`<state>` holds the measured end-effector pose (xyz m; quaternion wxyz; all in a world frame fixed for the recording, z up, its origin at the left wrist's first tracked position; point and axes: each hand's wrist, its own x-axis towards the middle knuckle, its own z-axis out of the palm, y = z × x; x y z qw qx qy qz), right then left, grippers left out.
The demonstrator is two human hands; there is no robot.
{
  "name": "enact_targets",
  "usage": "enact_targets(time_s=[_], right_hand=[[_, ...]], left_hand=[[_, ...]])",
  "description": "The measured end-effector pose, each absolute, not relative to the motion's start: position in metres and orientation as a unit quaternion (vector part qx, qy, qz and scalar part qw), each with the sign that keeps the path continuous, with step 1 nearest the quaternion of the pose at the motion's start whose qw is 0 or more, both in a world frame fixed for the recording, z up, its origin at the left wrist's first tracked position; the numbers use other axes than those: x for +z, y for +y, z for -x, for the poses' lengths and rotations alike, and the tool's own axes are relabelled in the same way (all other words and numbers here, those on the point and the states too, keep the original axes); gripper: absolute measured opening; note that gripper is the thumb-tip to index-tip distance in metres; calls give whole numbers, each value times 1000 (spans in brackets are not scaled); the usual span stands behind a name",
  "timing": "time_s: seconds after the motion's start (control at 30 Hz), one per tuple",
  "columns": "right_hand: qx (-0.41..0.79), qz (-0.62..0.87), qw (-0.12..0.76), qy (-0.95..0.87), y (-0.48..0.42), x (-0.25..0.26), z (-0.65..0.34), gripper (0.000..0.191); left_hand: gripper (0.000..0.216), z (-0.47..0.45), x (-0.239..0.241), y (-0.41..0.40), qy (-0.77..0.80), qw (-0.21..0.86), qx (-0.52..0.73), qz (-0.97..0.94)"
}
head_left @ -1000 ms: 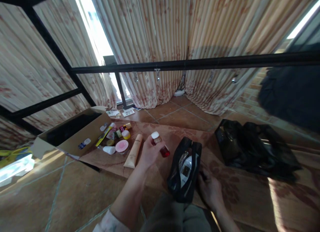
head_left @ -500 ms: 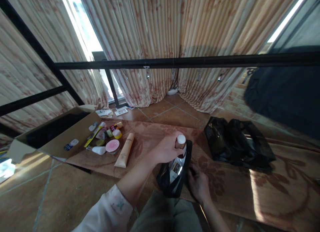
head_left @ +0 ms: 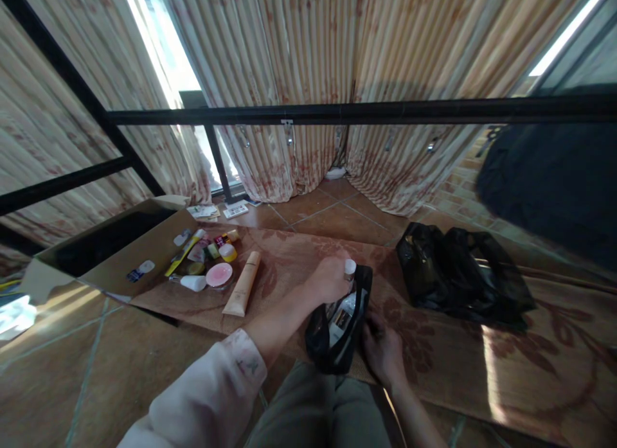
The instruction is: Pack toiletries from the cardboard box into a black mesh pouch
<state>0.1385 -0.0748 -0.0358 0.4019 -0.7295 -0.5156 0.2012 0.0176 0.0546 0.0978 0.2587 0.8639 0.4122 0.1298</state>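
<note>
My left hand [head_left: 329, 282] is closed round a small bottle with a white cap [head_left: 350, 266], at the far end of an open black pouch [head_left: 330, 358]. Most of the bottle is hidden by my fingers and the pouch wall. Inside the pouch lies a shiny silver-and-white item [head_left: 342, 317], too unclear to name. Against the pouch's right side, my right hand [head_left: 387, 353] has its fingers curled on the pouch's edge; they are partly in shadow. Left of the pouch lies a beige squeeze tube [head_left: 243, 286].
A pink round container [head_left: 219, 275], a white bottle [head_left: 193, 282] and several small cosmetics lie beside an open cardboard box [head_left: 120, 268]. Black plastic bags [head_left: 457, 274] sit to the right on the patterned cloth [head_left: 434, 364]. A black metal bar [head_left: 308, 114] crosses before the curtains.
My left hand has turned over the bottle, and the bottle has sunk slightly toward the pouch, with less of it showing. My right hand stays at the pouch's side. The view has shifted slightly.
</note>
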Motion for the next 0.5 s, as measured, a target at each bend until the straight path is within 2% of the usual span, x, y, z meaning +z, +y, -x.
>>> enact_targets(time_s=[0.17, 0.37, 0.5], right_hand=[[199, 732, 398, -516, -75, -37, -139, 33], [187, 742, 379, -520, -75, -35, -139, 34], [190, 740, 382, -520, -74, -34, -139, 35]], left_hand=[[37, -23, 95, 59, 453, 268, 126, -841], [42, -22, 74, 55, 476, 339, 115, -803], [43, -27, 70, 47, 444, 266, 76, -852]])
